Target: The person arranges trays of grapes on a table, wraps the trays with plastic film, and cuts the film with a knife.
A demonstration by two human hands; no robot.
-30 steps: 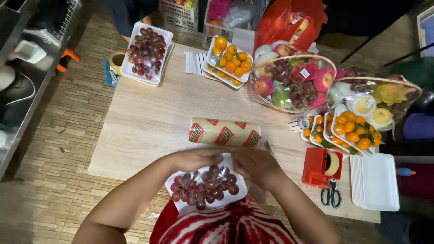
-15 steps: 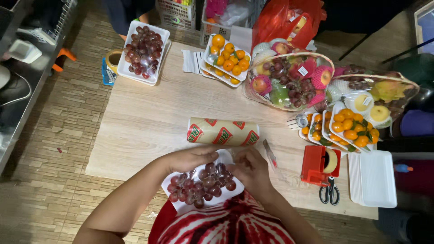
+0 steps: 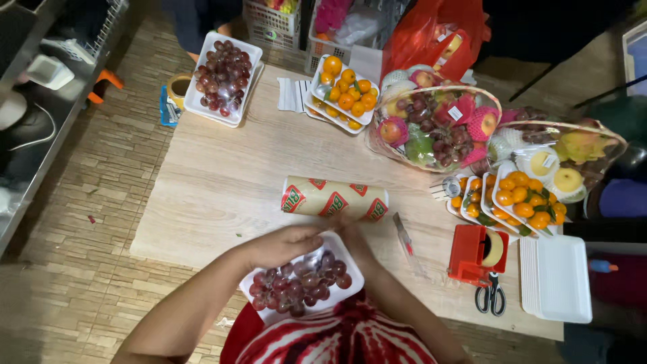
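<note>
A white foam tray of dark red grapes (image 3: 303,286) sits at the near edge of the wooden table (image 3: 222,182), right in front of me. My left hand (image 3: 283,244) rests on the tray's far rim, fingers curled over clear film. My right hand (image 3: 356,243) grips the film at the tray's far right corner. A roll of cling film (image 3: 335,199) with red and green printing lies just beyond both hands.
A second tray of grapes (image 3: 224,77) stands at the far left, and a tray of small oranges (image 3: 344,94) at the far middle. Two wrapped fruit baskets (image 3: 435,128), orange trays (image 3: 522,199), a red tape dispenser (image 3: 475,253), scissors (image 3: 490,296) and stacked empty foam trays (image 3: 556,276) fill the right side.
Both hands have shifted slightly to the far right corner of the grape tray and drawn closer together, working the film. The roll has not moved.
</note>
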